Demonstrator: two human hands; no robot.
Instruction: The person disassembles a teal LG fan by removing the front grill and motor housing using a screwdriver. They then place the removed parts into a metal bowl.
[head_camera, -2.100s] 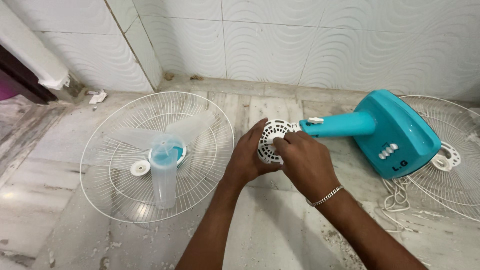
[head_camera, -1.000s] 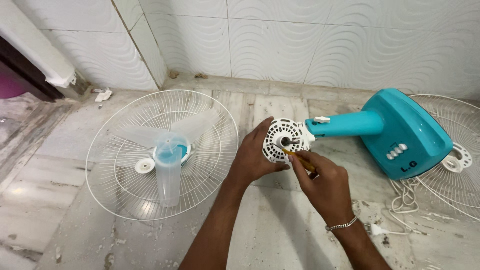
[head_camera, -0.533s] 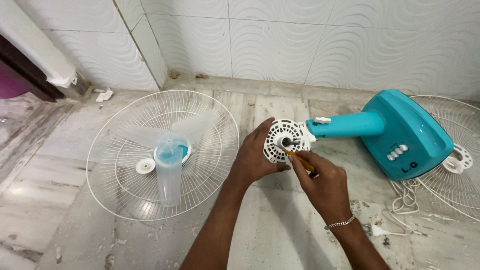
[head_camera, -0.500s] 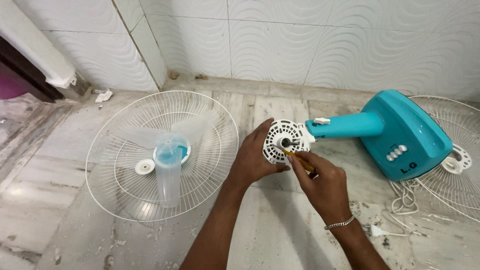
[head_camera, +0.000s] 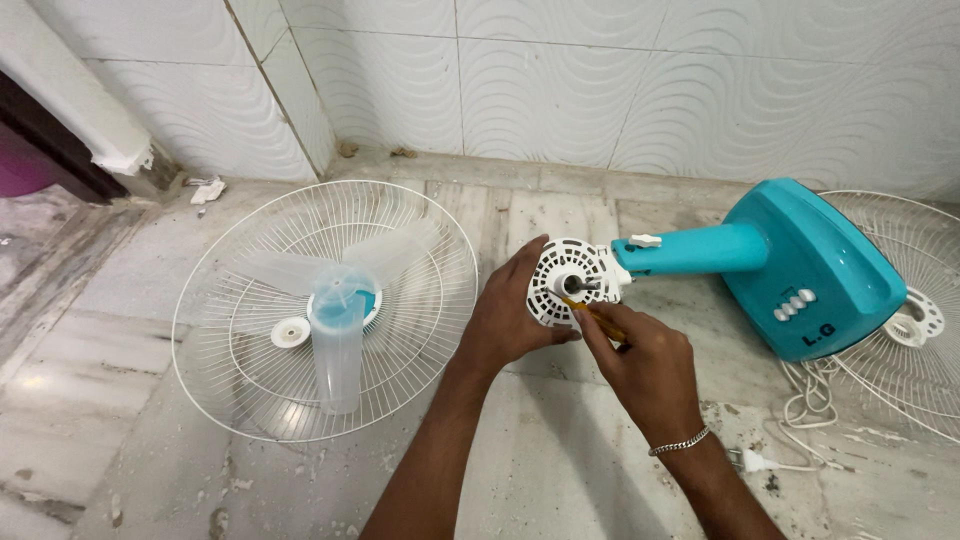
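You gripped the white motor housing of the teal fan body with your left hand, right hand clamped on a screwdriver at its face, right of the fan guard on the floor; steady turning likely came next.
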